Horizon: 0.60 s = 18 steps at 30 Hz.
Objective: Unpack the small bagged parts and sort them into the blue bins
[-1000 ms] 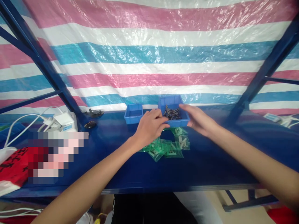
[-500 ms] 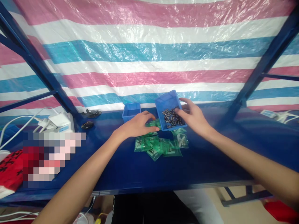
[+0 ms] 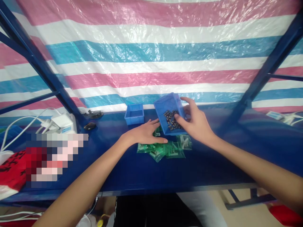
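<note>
My right hand (image 3: 195, 123) grips the near right edge of a small blue bin (image 3: 167, 105) and holds it lifted and tilted toward me; several small dark parts (image 3: 171, 119) lie bunched at its low end. Under and in front of the bin is a heap of small green plastic bags (image 3: 163, 149) on the blue table (image 3: 203, 164). My left hand (image 3: 144, 134) lies flat on the left part of that heap, fingers stretched out, just left of the tilted bin.
A second, smaller blue bin (image 3: 134, 114) stands behind my left hand by the striped tarp. White chargers and cables (image 3: 58, 123) and two small dark objects (image 3: 90, 126) lie at the left. Blue frame posts rise at both sides.
My right hand has raised the bin with the dark parts off the table and tipped it further toward me. My left hand has let go of the bin and come down onto the green bags.
</note>
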Each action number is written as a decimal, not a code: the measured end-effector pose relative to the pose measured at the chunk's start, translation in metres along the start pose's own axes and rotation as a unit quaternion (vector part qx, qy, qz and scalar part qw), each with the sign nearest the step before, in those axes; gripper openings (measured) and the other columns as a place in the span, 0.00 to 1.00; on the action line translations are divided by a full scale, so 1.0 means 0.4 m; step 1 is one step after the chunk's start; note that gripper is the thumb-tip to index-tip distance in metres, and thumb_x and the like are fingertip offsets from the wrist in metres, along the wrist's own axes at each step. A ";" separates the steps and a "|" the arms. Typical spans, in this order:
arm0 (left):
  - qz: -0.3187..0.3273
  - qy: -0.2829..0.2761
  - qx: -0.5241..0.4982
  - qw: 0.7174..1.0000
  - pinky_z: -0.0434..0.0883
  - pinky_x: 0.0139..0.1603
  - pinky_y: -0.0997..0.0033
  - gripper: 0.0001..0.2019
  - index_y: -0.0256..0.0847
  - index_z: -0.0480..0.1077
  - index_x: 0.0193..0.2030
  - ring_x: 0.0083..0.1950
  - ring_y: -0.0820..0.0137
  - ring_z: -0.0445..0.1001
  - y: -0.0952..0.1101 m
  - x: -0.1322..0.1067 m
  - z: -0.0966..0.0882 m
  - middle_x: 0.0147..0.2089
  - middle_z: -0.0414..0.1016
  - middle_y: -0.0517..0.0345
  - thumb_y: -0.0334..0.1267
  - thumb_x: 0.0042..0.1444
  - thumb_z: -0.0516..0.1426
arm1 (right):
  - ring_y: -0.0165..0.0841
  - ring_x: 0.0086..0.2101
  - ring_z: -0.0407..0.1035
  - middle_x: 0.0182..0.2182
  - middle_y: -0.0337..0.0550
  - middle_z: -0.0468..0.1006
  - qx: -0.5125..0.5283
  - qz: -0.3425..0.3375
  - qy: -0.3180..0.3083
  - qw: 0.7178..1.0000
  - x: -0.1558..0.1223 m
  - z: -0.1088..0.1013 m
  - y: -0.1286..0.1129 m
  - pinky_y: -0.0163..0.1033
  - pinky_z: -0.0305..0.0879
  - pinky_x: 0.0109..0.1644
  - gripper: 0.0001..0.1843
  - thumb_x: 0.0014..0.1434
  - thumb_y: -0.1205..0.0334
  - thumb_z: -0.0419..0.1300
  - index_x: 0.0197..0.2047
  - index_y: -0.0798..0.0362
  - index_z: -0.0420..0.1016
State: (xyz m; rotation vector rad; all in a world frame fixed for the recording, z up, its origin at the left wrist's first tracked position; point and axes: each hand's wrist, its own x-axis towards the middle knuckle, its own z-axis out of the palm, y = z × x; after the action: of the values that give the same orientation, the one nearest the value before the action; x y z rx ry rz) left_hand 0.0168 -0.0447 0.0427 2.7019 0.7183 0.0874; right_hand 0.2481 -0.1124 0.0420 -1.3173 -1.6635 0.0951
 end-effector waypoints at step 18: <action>-0.013 -0.021 -0.052 0.998 0.56 0.75 0.46 0.41 0.52 0.53 0.76 0.79 0.49 0.46 0.009 0.007 0.007 0.80 0.41 0.59 0.68 0.61 0.51 | 0.45 0.38 0.76 0.46 0.52 0.80 -0.079 -0.084 -0.012 0.993 -0.021 0.010 -0.020 0.50 0.75 0.38 0.36 0.62 0.50 0.59 0.69 0.51 0.56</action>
State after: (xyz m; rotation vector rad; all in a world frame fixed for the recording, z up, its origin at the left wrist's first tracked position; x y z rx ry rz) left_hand 0.0212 -0.0471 0.0413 2.5876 0.7169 0.0590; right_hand 0.2390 -0.1204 0.0393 -1.2906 -1.8245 -0.1230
